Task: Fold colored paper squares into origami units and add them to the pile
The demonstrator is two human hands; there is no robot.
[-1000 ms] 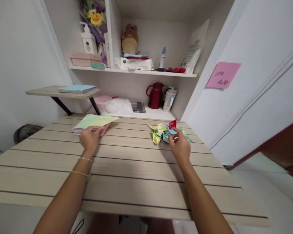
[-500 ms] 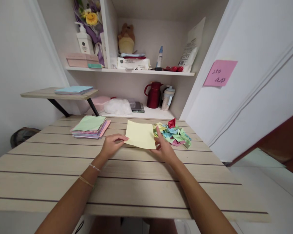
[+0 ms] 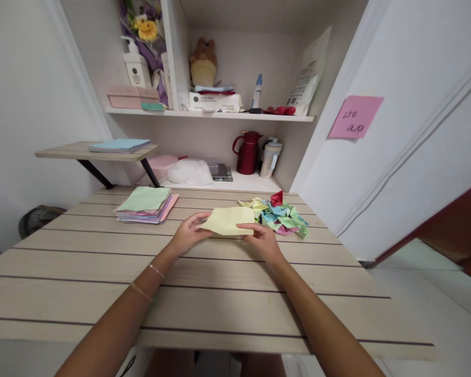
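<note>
A pale yellow sheet of paper is held just above the table, bent over toward me. My left hand pinches its left edge between thumb and fingers. On the opposite side, my right hand grips the right edge, fingers on top and thumb beneath. Just behind my right hand lies a heap of small folded paper pieces in green, blue, yellow and pink, with a red one on top. Off to the left sits a stack of coloured paper sheets, a green one uppermost.
The slatted wooden table stretches under both arms. A small raised shelf at the back left bears blue paper. Behind the table, a cabinet holds a red jug, a light tumbler and a white plastic bag.
The yellow sheet went from nearly flat and open to bent, looking shorter. Both hands have shifted their hold, the left moving slightly right and the right bringing its fingers over the paper.
</note>
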